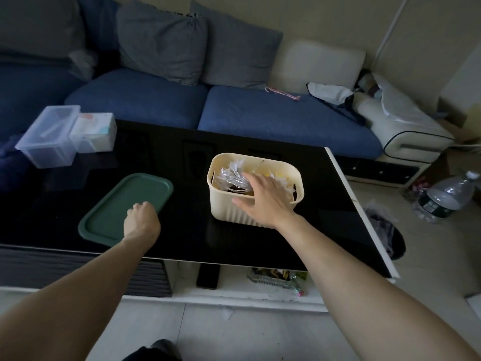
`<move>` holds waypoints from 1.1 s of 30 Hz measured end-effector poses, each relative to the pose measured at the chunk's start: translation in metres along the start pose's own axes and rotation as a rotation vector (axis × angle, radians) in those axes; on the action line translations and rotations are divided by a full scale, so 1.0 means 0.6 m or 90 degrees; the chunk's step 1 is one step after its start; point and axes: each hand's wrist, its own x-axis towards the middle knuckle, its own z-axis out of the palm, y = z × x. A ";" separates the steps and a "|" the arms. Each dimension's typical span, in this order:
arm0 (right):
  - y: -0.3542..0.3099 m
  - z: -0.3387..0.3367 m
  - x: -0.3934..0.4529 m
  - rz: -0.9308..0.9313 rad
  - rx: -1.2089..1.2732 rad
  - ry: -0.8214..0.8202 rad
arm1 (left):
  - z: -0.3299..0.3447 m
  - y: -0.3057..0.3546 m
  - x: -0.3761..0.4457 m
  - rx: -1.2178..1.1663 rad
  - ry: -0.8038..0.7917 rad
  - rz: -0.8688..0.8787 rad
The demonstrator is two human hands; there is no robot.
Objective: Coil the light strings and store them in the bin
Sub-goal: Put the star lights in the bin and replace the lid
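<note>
— On the black tabletop point(182, 157), what've we got?
— Cream bin point(256, 201), light strings point(231, 175) bundled inside it. Right hand point(265, 198) spread over the rim, fingers point(251, 178) straight, resting on the lights.
— And the left hand point(141, 221)?
— Fingers curled on the edge of the green lid point(125, 207), lying flat just beside the bin.

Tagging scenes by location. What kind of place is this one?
Most likely a home living room. A blue sofa with grey cushions runs behind a glossy black coffee table, and household clutter surrounds it: a tissue box on the table and a large water bottle on the tiled floor.
</note>
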 end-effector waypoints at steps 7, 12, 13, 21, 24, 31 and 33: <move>0.001 0.001 -0.004 0.047 0.112 0.059 | -0.044 0.031 0.013 0.014 0.101 0.000; 0.002 -0.002 -0.002 0.075 0.066 0.052 | -0.102 0.072 0.034 -0.032 0.170 -0.016; 0.003 -0.005 -0.002 0.066 0.058 0.054 | -0.116 0.081 0.037 -0.048 0.166 -0.017; -0.011 -0.029 0.002 0.073 -0.010 -0.091 | -0.187 0.124 0.046 -0.234 0.173 -0.047; -0.004 -0.043 -0.011 0.076 0.155 -0.056 | -0.199 0.151 0.049 -0.258 0.233 0.010; 0.015 -0.083 -0.021 0.193 0.548 0.255 | -0.156 0.261 -0.030 -0.279 0.431 0.326; 0.023 -0.103 -0.021 0.258 0.694 0.330 | -0.116 0.271 -0.042 -0.195 0.398 0.451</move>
